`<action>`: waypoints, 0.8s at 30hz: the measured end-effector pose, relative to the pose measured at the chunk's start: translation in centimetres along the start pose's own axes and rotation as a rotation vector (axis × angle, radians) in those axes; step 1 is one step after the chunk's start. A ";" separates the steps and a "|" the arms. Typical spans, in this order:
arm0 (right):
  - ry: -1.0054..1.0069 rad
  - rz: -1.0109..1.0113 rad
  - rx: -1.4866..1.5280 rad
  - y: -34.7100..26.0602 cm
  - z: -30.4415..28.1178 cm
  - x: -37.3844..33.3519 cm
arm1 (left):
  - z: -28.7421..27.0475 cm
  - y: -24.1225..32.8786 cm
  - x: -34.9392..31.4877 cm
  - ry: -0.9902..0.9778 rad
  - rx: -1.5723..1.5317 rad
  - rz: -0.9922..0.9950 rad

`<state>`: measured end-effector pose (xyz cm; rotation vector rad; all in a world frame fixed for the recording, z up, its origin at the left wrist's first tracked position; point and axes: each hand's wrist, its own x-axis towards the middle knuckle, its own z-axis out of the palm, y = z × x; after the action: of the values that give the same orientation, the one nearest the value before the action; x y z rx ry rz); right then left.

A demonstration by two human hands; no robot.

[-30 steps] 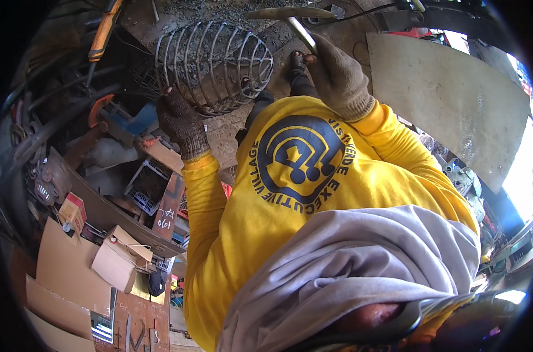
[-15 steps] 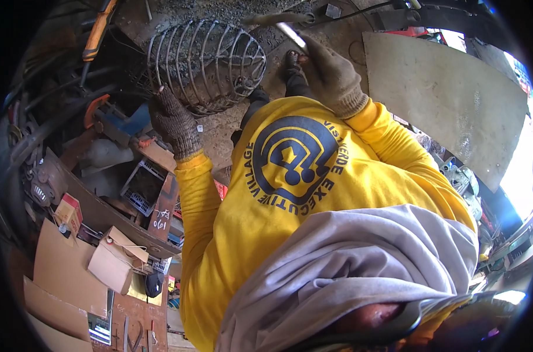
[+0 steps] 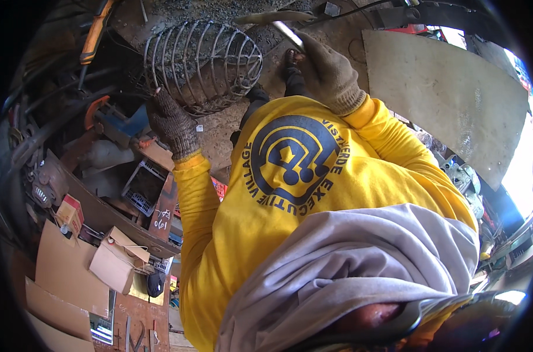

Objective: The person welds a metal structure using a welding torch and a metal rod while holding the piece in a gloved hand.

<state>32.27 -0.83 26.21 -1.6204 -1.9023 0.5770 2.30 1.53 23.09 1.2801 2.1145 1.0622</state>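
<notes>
A cage of curved metal bars [image 3: 224, 66], shaped like an open basket, lies tilted on its side ahead of me. My left hand [image 3: 174, 126], in a dark knit glove, is closed at the cage's near left end, where a bar tip pokes out above the fingers. In a tan-brown glove, my right hand [image 3: 332, 75] grips the shiny handle of a hammer [image 3: 289, 36]. Its long, narrow head is held up to the right of the cage, apart from the bars. The fingers of both hands are partly hidden.
Dark grit [image 3: 219, 13] covers the surface beyond the cage. An orange-handled tool [image 3: 95, 36] hangs at upper left. A large grey sheet [image 3: 448, 100] leans on the right. Cardboard [image 3: 67, 270], a crate [image 3: 140, 190] and a workbench [image 3: 131, 314] crowd the left.
The cage and my left hand have shifted slightly left. The hammer's head has also moved a little left and up, while my right hand stays almost in place.
</notes>
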 end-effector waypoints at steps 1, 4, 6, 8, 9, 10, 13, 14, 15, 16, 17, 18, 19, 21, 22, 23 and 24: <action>0.124 -0.077 0.072 0.1 0.2 -0.1 | -0.1 0.1 0.0 0.007 0.022 0.011; -0.020 0.018 -0.057 0.2 0.4 -0.2 | 0.1 0.2 -0.1 0.006 0.008 0.026; 0.038 -0.017 0.003 0.1 0.1 0.1 | -0.1 0.1 -0.1 0.003 -0.007 0.027; 0.099 -0.050 0.057 0.0 0.1 0.2 | 0.0 -0.5 0.0 0.011 0.066 0.053; 0.062 -0.049 0.002 0.0 0.4 0.3 | 0.1 -0.4 0.0 0.009 0.064 0.054; 0.025 -0.048 -0.052 0.0 0.6 0.3 | 0.1 -0.4 -0.1 0.018 0.040 0.041; 0.037 0.026 -0.009 -1.2 -0.7 0.6 | 0.0 -1.0 0.2 0.010 0.014 0.031; 0.037 0.027 -0.008 -1.1 -0.7 0.5 | 0.0 -0.9 0.3 -0.017 0.003 0.037; 0.000 0.030 -0.046 -0.9 -0.5 0.4 | 0.0 -0.6 0.2 -0.018 0.004 0.037; -0.038 0.032 -0.085 -0.6 -0.3 0.2 | 0.0 0.0 0.0 0.003 0.010 0.030; -0.037 0.032 -0.087 -0.2 -0.1 0.1 | 0.0 0.3 -0.2 0.025 0.012 0.024; -0.010 0.015 -0.058 0.4 0.0 0.0 | 0.1 0.1 0.0 0.024 0.010 0.024; 0.018 -0.001 -0.029 0.6 0.0 -0.1 | 0.2 -0.5 0.3 0.010 -0.002 0.025; 0.063 -0.022 -0.011 0.1 -0.3 0.0 | 0.1 -1.0 0.4 -0.007 -0.006 0.024; 0.110 -0.045 0.004 -0.2 -0.3 0.0 | 0.0 -1.0 0.2 -0.008 -0.013 0.021; 0.111 -0.044 0.001 -0.1 -0.2 0.1 | 0.0 -1.1 0.2 -0.009 -0.025 0.019; 0.076 -0.080 -0.039 0.2 0.1 0.2 | 0.0 -1.2 0.2 -0.011 -0.027 0.019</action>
<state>32.34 -0.58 26.08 -1.5594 -1.9237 0.4417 1.59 1.41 22.12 1.2932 2.0764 1.0856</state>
